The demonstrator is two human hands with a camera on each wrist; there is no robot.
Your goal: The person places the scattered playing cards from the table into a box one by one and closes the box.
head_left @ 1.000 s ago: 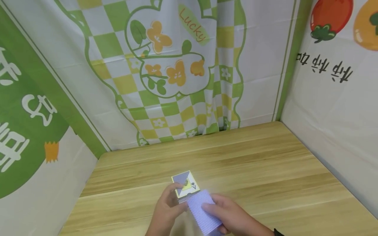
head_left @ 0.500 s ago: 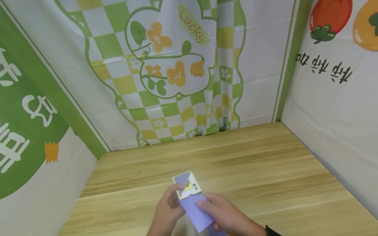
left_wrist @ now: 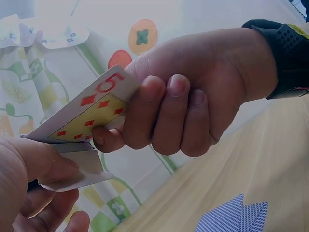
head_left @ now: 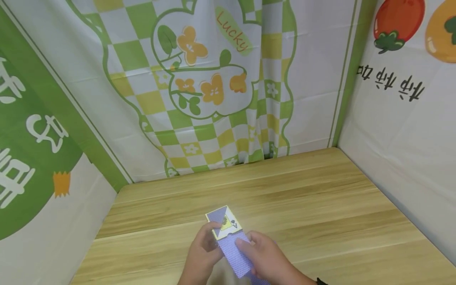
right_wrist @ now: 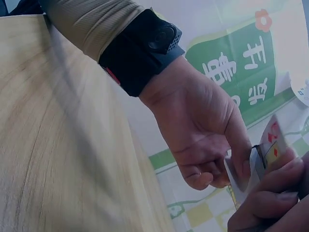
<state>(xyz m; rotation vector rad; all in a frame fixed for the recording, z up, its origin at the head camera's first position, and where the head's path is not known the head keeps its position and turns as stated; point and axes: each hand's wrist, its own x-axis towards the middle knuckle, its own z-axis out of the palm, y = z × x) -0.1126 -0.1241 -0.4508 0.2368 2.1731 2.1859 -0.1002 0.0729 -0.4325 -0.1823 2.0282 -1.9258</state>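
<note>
In the head view my left hand (head_left: 201,253) grips a playing-card box (head_left: 230,232) printed with an ace, its thumb and fingers on either side. My right hand (head_left: 265,253) pinches a stack of blue-backed playing cards (head_left: 233,255), thumb on top. The stack's far end meets the box's notched mouth, in line with it. From below, the left wrist view shows the five of diamonds (left_wrist: 91,106) as the stack's bottom face, with the right hand's fingers curled under it. The box's pale open flap (left_wrist: 79,169) hangs beneath the cards near the left thumb.
More blue-backed cards (left_wrist: 231,217) lie on the wooden table (head_left: 303,206), partly hidden beneath the right hand in the head view. Printed cloth (head_left: 221,130) hangs behind the table, with more along both sides.
The card stack has moved up and left from beside the box, lining up with its mouth. The flap seen earlier is now covered by the cards. The left hand keeps its grip.
</note>
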